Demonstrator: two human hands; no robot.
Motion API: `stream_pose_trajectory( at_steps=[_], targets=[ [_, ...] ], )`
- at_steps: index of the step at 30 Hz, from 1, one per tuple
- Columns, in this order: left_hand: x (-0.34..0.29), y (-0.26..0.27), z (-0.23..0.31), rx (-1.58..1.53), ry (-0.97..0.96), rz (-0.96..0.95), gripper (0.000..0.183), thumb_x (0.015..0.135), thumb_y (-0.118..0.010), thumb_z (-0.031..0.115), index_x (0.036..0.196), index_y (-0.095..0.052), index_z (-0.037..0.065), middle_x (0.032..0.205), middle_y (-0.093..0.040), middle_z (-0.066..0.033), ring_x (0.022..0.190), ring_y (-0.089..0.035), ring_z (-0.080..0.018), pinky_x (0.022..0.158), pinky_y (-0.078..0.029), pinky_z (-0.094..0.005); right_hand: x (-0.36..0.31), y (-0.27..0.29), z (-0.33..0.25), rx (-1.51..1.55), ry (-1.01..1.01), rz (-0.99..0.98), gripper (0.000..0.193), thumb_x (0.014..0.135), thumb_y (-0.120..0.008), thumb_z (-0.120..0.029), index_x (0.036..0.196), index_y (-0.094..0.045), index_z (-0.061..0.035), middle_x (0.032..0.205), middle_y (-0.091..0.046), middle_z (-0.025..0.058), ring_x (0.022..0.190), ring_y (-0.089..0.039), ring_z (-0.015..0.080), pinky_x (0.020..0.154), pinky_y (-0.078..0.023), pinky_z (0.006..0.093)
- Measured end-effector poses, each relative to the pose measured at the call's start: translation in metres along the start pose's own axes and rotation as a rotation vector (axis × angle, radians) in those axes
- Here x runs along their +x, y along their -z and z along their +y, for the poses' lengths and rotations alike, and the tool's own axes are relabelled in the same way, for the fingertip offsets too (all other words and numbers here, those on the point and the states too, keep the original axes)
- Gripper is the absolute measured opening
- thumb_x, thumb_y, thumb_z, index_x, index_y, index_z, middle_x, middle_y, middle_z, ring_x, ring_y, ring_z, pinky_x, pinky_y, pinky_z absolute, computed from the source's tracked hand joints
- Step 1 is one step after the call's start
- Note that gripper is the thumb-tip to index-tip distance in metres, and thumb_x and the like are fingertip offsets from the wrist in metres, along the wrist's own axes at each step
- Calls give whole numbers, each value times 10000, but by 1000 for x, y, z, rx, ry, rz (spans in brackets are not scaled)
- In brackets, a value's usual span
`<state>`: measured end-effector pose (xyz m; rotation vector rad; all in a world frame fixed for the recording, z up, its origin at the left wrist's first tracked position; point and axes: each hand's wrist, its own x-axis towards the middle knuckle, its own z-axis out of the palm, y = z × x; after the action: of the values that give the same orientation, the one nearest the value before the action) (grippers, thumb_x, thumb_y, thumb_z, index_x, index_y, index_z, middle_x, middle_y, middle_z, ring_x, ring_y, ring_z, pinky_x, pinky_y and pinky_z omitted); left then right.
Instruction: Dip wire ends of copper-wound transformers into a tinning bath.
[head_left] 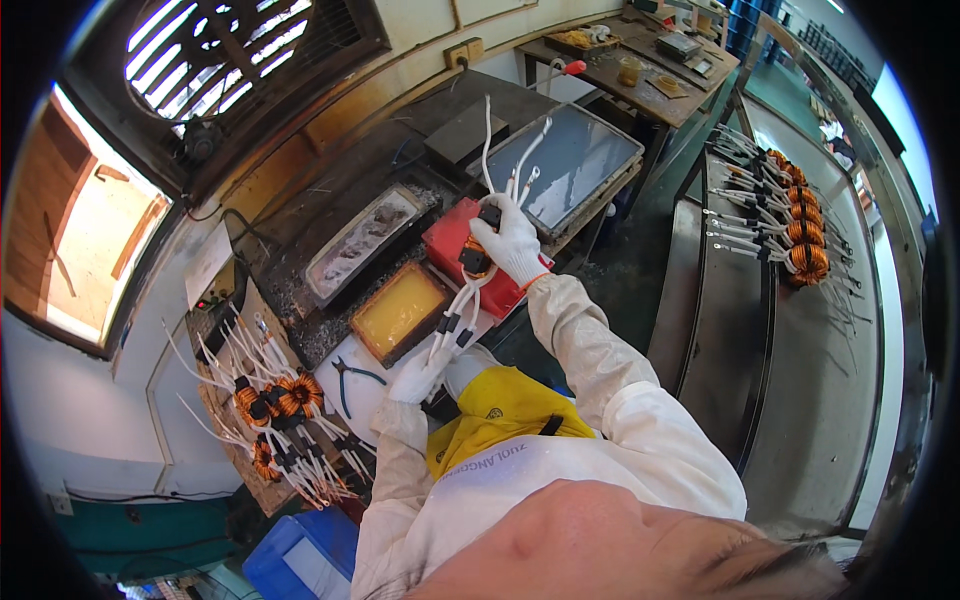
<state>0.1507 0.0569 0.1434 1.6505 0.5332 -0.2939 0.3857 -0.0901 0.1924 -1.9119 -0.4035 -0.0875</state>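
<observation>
Both my hands wear white gloves. My right hand is closed round a copper-wound ring coil with black blocks on it, held over a red box. Several white leads stick up from the coil past my fingers. Other white leads with black sleeves run down from it to my left hand, whose fingers are closed on their lower ends. Pliers with dark blue handles lie opened on the white surface beside my left hand. Next to them stands a tray of yellow liquid.
Behind the yellow tray sits a long trough with a silvery, crusted surface. A wide grey-topped tray is at the back right. More coils with white leads lie on a left-hand board and a right-hand metal rack. A blue bin stands low left.
</observation>
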Motion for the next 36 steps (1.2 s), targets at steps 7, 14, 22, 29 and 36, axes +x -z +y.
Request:
stream_pose_trajectory(
  at_steps=[7,14,22,29,36],
  targets=[
    [-2,9,18,136,35,94,345,949,-566,361,1073,-657,51,611,-481,35,453,-422,-65,419,-336,-212,0,-3,7,250,-95,26,388,782,-703,-277,1099,-623,-68,915,-668,102,855,-649,200,815,-511,310],
    [-10,12,39,415,-81,210,409,927,-586,408,1088,-650,37,643,-582,-53,570,-586,-140,556,-455,-286,3,-16,37,526,-116,134,267,845,-714,-213,1021,-616,-38,890,-626,25,817,-577,98,761,-486,258],
    [-14,19,65,611,-129,258,423,904,-590,445,1112,-665,83,625,-600,-97,571,-614,-195,580,-474,-337,-7,-5,35,789,-175,244,240,869,-695,-222,1009,-605,-48,875,-590,8,810,-543,84,748,-456,239],
    [-19,23,86,708,-90,239,418,912,-577,431,1110,-661,73,638,-620,-103,583,-643,-209,584,-489,-342,-4,-10,41,691,-195,263,286,872,-686,-251,1041,-593,-40,888,-590,27,815,-543,103,759,-459,252],
    [-26,28,127,752,-79,203,402,916,-566,411,1076,-663,55,635,-628,-99,590,-652,-201,582,-496,-336,7,-10,38,603,-305,295,389,852,-699,-303,1113,-591,-35,940,-621,56,856,-567,132,790,-464,263]
  ],
)
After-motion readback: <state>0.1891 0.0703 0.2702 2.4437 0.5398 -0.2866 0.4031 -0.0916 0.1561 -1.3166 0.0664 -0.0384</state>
